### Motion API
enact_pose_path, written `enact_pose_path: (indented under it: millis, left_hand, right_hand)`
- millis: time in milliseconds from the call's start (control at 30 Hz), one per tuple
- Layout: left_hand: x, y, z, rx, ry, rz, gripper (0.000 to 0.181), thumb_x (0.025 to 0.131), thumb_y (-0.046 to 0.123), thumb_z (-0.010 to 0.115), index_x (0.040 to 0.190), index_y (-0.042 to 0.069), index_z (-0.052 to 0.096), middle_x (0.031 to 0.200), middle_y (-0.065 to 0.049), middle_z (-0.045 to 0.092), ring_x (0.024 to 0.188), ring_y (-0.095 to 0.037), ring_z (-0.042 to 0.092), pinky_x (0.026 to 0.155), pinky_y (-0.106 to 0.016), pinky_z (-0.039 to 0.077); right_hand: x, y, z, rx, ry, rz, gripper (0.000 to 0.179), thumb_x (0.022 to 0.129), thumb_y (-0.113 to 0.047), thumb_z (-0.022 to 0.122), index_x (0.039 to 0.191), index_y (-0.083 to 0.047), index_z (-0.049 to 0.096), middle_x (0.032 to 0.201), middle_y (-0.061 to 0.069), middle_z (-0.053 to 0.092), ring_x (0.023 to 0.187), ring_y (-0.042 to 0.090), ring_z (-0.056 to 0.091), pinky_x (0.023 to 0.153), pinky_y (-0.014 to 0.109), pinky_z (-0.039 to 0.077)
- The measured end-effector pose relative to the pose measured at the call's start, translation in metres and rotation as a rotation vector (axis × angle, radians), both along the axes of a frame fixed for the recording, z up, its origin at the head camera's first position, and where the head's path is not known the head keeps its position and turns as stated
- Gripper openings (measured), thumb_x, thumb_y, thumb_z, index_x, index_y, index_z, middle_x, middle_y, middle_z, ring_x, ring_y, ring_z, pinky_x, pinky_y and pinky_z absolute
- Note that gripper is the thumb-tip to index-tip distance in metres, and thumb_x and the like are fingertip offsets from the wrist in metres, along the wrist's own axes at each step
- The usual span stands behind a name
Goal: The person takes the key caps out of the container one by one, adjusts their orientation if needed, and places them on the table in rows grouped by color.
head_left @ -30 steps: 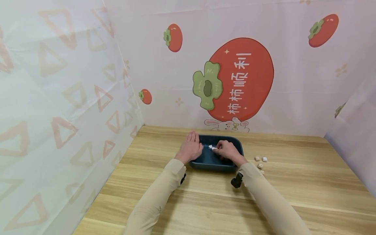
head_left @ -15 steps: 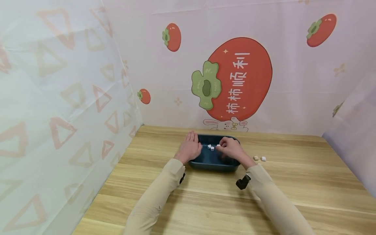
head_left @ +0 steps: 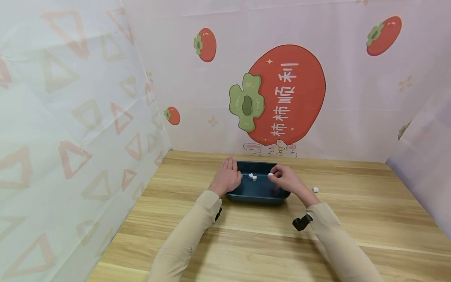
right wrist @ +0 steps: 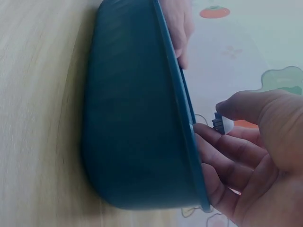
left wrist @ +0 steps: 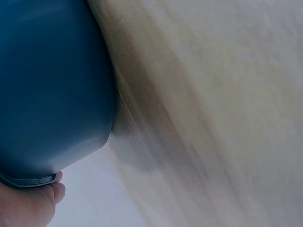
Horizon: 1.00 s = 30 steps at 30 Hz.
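A dark blue rectangular tray [head_left: 256, 200] stands on the wooden table, its side wall filling much of both wrist views. My left hand [head_left: 228, 179] rests on the tray's left rim with its fingers extended. Over the tray's right part, my right hand [head_left: 287, 181] pinches a small white cube [right wrist: 223, 124] between thumb and fingers. Dark lines mark one side of that cube in the right wrist view. Two white cubes, a left one [head_left: 250, 176] and a right one [head_left: 254, 178], lie close together on the tray floor.
Another small white cube [head_left: 315, 190] lies on the table [head_left: 246, 246] to the right of the tray, near my right wrist. A printed cloth wall [head_left: 204, 90] rises behind the table, and another cloth [head_left: 70, 156] hangs along the left.
My right hand has moved right across the tray, carrying a cube away from the two inside. Its arm now covers where other cubes lay on the table. My left hand stays put.
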<state>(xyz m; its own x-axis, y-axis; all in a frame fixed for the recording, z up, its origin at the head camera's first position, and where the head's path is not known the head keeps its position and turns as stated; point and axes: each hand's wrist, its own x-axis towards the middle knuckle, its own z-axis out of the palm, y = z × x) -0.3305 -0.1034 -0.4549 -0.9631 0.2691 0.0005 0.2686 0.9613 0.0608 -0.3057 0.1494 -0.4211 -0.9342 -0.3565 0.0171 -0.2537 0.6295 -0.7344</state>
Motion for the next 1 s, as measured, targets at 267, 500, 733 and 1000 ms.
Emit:
enact_pose_path:
  millis: [267, 500, 733, 1000]
  left_hand:
    - [0.0, 0.0, 0.0, -0.009, 0.001, 0.005, 0.064, 0.105, 0.038, 0.021, 0.156, -0.001, 0.017, 0.164, -0.019, 0.013, 0.154, -0.03, 0.01, 0.126, -0.04, 0.012]
    - [0.0, 0.0, -0.001, -0.001, 0.003, 0.003, 0.064, 0.105, 0.037, 0.022, 0.156, -0.001, 0.017, 0.165, -0.018, 0.011, 0.154, -0.031, 0.011, 0.125, -0.041, 0.012]
    - [-0.001, -0.001, -0.003, -0.004, 0.006, 0.006, 0.063, 0.106, 0.037, 0.022, 0.156, -0.001, 0.017, 0.165, -0.017, 0.011, 0.154, -0.03, 0.01, 0.126, -0.041, 0.012]
    - [0.0, -0.001, -0.001, -0.002, -0.005, 0.003, 0.063, 0.106, 0.037, 0.023, 0.156, 0.0, 0.015, 0.165, -0.017, 0.01, 0.154, -0.03, 0.009, 0.126, -0.042, 0.012]
  right_hand:
    - [0.007, 0.021, 0.01, -0.001, 0.02, -0.01, 0.028, 0.097, -0.021, 0.059, 0.114, 0.002, 0.059, 0.096, 0.02, 0.068, 0.065, 0.02, 0.068, 0.067, 0.038, 0.06]
    - [0.014, 0.049, 0.013, 0.001, 0.014, -0.034, 0.035, 0.098, -0.023, 0.058, 0.122, 0.003, 0.056, 0.098, 0.024, 0.068, 0.068, 0.028, 0.069, 0.063, 0.039, 0.057]
    - [0.017, 0.066, 0.012, 0.001, 0.025, -0.048, 0.032, 0.098, -0.022, 0.058, 0.117, 0.003, 0.057, 0.094, 0.025, 0.068, 0.068, 0.031, 0.07, 0.058, 0.034, 0.056]
    - [0.023, 0.087, 0.005, 0.021, 0.036, -0.047, 0.033, 0.098, -0.025, 0.06, 0.114, 0.003, 0.058, 0.091, 0.022, 0.07, 0.068, 0.028, 0.069, 0.055, 0.033, 0.054]
